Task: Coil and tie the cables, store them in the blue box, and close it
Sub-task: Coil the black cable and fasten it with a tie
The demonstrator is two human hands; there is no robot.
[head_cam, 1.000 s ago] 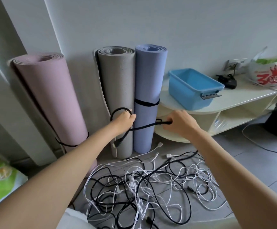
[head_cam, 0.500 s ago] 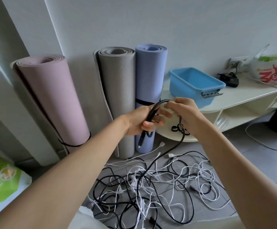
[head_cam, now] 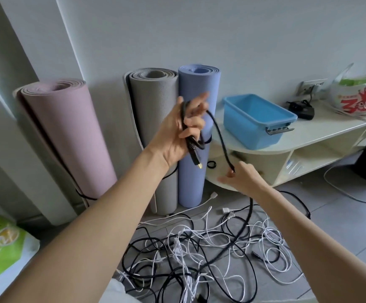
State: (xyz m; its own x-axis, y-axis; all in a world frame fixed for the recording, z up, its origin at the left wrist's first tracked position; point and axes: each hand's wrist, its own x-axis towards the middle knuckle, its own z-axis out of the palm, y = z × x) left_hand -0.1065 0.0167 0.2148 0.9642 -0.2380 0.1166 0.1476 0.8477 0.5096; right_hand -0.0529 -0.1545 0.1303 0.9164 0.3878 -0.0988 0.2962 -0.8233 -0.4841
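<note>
Holding the plug end and first loop of the black cable pinched in your raised left hand, you have its length arcing down rightward to your lower right hand, fingers curled round it. The open blue box sits farther right, on the shelf.

1. I can't see the black cable where it passes behind my right hand.
2. The green bag at near left is cut off by the frame edge.
3. The tangled cables run off the bottom edge.
</note>
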